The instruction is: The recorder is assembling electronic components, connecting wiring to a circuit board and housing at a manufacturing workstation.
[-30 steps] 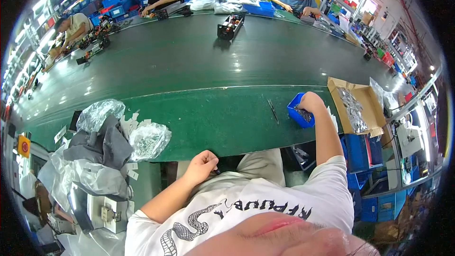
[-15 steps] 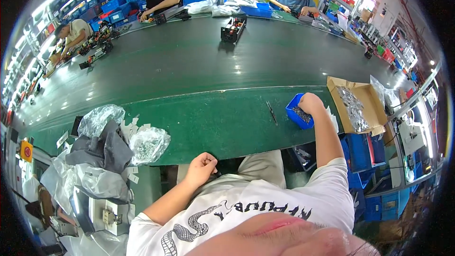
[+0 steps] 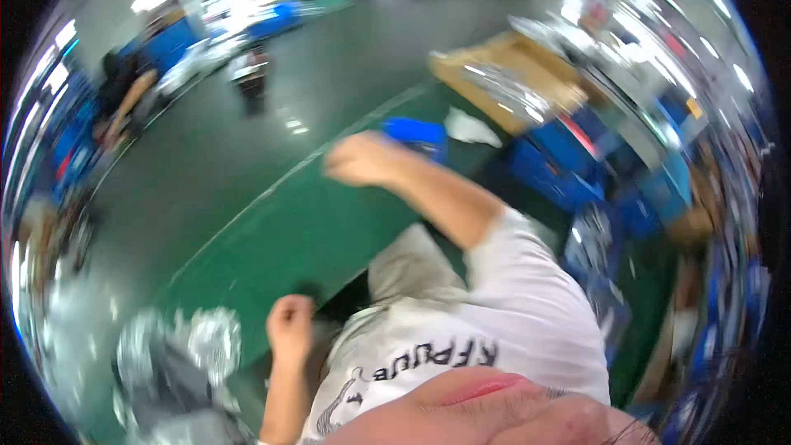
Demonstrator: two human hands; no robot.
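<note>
Blur runs through the whole picture. My right hand [image 3: 353,160] is over the green bench top [image 3: 272,235], just left of a blue bin [image 3: 414,128]. Its fingers look curled together, and anything between them is too smeared to make out. The bin is partly hidden behind my right wrist and forearm; dark contents show inside it. My left hand [image 3: 291,319] is at the bench's near edge, close to my lap, with the fingers curled in. Whatever it may hold is hidden.
A cardboard box [image 3: 503,74] with shiny packets lies beyond the bin, a white scrap [image 3: 471,128] beside it. Clear plastic bags [image 3: 210,342] and dark grey cloth [image 3: 169,379] are at lower left. A dark unit [image 3: 249,72] stands on the belt. A co-worker's arm [image 3: 132,103] shows far left.
My right hand has come out of the blue bin and moved left over the bench. My left hand stays low, its fingers curled. The view has swung to the right and tilted.
</note>
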